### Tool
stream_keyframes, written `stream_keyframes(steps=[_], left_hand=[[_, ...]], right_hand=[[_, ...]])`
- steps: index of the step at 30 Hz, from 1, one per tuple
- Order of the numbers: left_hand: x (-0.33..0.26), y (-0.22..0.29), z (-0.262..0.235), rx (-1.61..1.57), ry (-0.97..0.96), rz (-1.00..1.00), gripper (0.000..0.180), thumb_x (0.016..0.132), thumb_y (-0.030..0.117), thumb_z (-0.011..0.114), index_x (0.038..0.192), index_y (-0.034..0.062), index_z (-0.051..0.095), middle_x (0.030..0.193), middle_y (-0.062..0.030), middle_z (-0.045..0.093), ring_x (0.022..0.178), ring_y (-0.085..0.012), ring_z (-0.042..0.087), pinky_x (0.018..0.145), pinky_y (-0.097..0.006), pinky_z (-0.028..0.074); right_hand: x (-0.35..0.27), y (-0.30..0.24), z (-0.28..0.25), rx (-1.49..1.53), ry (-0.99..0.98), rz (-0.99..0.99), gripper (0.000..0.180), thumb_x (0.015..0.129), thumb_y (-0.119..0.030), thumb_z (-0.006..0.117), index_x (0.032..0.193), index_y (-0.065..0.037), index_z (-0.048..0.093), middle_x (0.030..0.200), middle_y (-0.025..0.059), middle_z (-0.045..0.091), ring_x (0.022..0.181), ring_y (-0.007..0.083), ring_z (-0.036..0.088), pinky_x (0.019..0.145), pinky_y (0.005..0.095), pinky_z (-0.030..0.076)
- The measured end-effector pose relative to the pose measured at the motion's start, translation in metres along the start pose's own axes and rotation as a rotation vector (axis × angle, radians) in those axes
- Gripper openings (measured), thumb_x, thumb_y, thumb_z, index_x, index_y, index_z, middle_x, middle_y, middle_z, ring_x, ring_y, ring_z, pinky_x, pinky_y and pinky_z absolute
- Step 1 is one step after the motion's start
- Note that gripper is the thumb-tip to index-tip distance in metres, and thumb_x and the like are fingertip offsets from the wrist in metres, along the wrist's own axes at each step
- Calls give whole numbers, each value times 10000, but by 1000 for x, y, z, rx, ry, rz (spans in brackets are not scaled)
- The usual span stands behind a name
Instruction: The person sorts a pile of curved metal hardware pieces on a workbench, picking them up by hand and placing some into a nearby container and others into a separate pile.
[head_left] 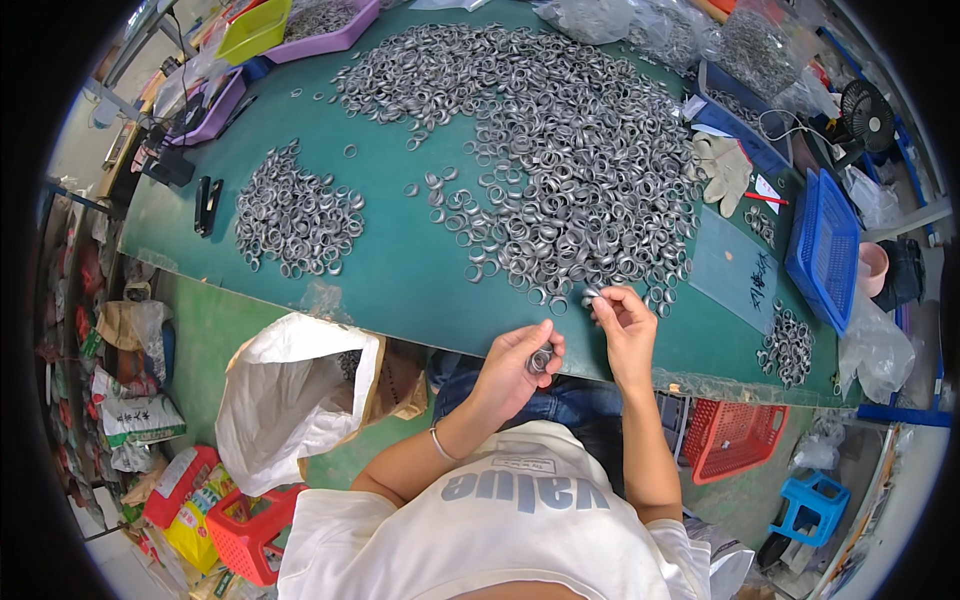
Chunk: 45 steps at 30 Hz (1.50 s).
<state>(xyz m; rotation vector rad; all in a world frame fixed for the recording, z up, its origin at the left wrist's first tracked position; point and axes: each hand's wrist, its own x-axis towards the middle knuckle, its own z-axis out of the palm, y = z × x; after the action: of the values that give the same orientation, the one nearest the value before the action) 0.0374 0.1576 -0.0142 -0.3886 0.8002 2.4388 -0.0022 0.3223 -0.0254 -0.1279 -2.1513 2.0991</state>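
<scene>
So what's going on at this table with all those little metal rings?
A person sits at a green table covered with small metal rings. The left hand holds a small stack of rings near the table's edge. The right hand pinches one ring at the near edge of the big pile. A smaller pile lies apart to the left, and a white bag stands open beside the person.

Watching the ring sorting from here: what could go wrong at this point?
1. The left hand holds a small stack of metal rings over the lap, off the green table; a loose grip might drop them to the floor.
2. The right hand picks a ring at the table's near edge, where the big pile of rings reaches; a nudge may push some over.
3. The open white bag below could swallow fallen rings unnoticed.
</scene>
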Motion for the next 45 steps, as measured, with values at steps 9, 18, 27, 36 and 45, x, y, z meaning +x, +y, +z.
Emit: stream_keyframes(steps=[9,18,27,36,45], left_hand=[[4,-3,7,47,45,37,254,921,147,526,1116,-9,570,814,-19,540,584,-63,459,464,-181,357],[9,-8,16,176,69,260,264,915,157,548,1108,-23,561,812,-44,573,591,-67,470,452,-195,365],[11,-1,14,198,19,149,279,904,162,569,1105,-31,575,834,-28,588,684,-71,501,501,-198,386],[11,0,15,-70,-220,129,344,924,163,528,1216,-20,505,967,-22,558,767,-73,476,595,-187,389],[10,-3,10,-33,-216,159,302,900,107,554,1183,3,540,1017,-75,607,878,-107,555,681,-220,458]], right_hand=[[3,-4,-4,-371,57,-232,89,799,1,649,868,56,632,781,54,618,644,97,579,549,219,447],[-25,-21,2,496,-142,248,90,854,-14,603,914,46,635,809,84,641,718,132,596,634,222,458],[-30,-32,-3,-91,-187,-170,129,820,35,620,944,66,636,897,82,620,780,145,602,701,246,467],[-31,-27,-3,660,-149,238,156,884,-79,575,970,44,621,884,97,637,769,162,595,688,277,459],[-37,-27,-1,451,-96,161,140,876,-44,575,969,48,625,901,91,624,803,154,595,708,262,461]])
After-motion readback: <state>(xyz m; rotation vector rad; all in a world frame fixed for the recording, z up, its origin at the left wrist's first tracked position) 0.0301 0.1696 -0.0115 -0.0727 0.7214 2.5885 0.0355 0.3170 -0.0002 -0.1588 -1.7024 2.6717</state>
